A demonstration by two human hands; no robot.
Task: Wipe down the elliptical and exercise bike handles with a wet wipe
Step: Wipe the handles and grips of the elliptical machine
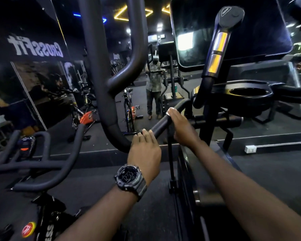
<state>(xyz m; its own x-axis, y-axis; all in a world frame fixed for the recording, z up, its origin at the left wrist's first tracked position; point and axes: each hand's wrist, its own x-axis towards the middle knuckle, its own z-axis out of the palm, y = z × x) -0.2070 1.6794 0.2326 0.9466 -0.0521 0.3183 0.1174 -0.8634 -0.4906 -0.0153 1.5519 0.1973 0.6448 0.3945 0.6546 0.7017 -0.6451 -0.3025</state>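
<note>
**Two Hands on One Black Bar**

The person stands at the elliptical and looks down at both hands. The right hand is closed around a slanted black handle bar low on the machine. A small white bit of the wet wipe peeks out by the fingertips, so the wipe is pressed between that hand and the bar. The left hand rests lower on the same bar. Its fingers curl loosely over the top, and it seems to hold only the bar. A dark watch sits on the left wrist.

The step in hand looks like rubbing this bar clean. To do it well, the right hand should keep the wipe wrapped all the way around the bar and slide it along the full length, up and down. The left hand should keep the bar from swinging. The wipe should reach the underside too, since hands touch there.

Now the count. There are two hands and one wipe. On the elliptical, one tall curved handle rises on the left, and one short grip with shiny metal pads stands by the dark screen. One round cup holder sits under the screen. At the lower left is the exercise bike handlebar, with its loops of black padding. Nobody is touching it, so it likely comes later.
</note>
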